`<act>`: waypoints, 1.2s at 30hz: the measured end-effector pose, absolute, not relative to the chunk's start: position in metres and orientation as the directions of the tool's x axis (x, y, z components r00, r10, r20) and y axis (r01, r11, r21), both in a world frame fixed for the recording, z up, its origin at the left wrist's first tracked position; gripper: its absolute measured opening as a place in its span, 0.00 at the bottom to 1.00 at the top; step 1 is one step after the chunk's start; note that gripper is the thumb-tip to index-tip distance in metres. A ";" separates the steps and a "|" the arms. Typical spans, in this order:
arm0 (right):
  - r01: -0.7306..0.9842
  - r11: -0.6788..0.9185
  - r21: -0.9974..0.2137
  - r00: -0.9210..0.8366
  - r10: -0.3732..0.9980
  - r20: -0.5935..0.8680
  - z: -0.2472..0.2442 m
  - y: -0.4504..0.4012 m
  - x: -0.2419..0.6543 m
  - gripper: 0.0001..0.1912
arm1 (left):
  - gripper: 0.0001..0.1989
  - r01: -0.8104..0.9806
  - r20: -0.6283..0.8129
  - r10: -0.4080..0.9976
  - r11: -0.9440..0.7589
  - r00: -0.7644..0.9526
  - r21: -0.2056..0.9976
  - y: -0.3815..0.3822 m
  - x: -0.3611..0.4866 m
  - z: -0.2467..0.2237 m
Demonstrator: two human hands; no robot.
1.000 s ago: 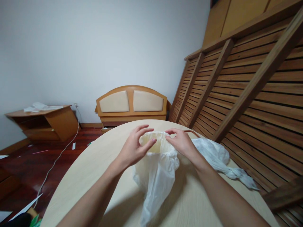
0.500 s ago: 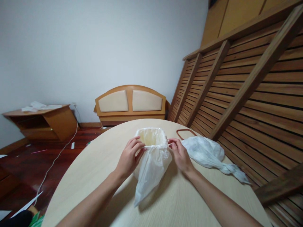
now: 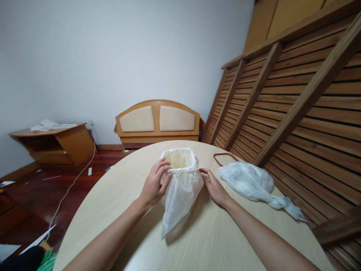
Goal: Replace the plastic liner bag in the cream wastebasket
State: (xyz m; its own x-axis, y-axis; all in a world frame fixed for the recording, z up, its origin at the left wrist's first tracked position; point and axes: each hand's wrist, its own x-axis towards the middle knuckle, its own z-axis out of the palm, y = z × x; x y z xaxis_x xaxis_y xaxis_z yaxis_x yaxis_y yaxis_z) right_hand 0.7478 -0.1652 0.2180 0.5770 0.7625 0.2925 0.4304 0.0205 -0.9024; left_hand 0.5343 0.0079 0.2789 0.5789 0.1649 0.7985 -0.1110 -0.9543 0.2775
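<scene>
A small bin or container (image 3: 176, 159), lined with a white plastic bag (image 3: 180, 195), stands on the round pale table (image 3: 231, 233). The bag is folded over the rim, and its loose end hangs down the near side to a point. My left hand (image 3: 155, 182) has its fingers over the rim's left side with the thumb outside, pinching the bag's edge. Beside the rim's right side is my right hand (image 3: 216, 187), fingers slightly bent and apart, holding nothing visible; whether its fingertips touch the bag is hard to tell.
To the right lie a knotted white bag (image 3: 248, 180) and a brown ring-like frame (image 3: 225, 155) partly under it. Slatted wooden boards (image 3: 282, 109) lean beyond the table's right edge. Behind are a headboard (image 3: 156, 118) and, at left, a low cabinet (image 3: 70, 145) and a cable.
My right hand has drawn slightly away from the bag's rim, its fingers lower. My left hand stays at the rim. The view has shifted a little.
</scene>
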 end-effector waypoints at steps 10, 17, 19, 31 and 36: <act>0.455 0.004 -0.890 0.660 0.670 0.341 0.208 -0.131 0.791 0.19 | 0.08 -0.131 0.804 0.085 -0.971 0.588 0.198 0.009 0.570 0.282; 0.583 -0.085 -0.808 0.629 0.677 0.383 0.214 -0.147 0.789 0.12 | 0.22 -0.131 0.860 0.067 -0.980 0.505 0.153 0.023 0.575 0.261; 0.612 -0.114 -0.782 0.622 0.680 0.388 0.220 -0.152 0.789 0.13 | 0.25 -0.117 0.872 0.119 -0.973 0.475 0.197 0.032 0.571 0.250; 0.885 0.059 -0.462 0.319 0.645 0.694 0.242 -0.165 0.766 0.07 | 0.28 -0.144 0.836 0.274 -0.913 0.476 0.381 0.043 0.564 0.229; 0.880 0.006 -0.476 0.374 0.609 0.699 0.237 -0.161 0.767 0.05 | 0.36 -0.141 0.859 0.222 -0.938 0.462 0.318 0.030 0.572 0.228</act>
State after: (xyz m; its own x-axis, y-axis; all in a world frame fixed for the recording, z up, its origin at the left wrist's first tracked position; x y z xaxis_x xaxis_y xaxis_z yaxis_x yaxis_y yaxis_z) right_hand 0.7665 -0.1607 0.2372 0.3741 0.6089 0.6995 0.8797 0.0057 -0.4755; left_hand 0.5724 0.0298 0.2282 0.4622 0.2217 0.8586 -0.1409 -0.9376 0.3179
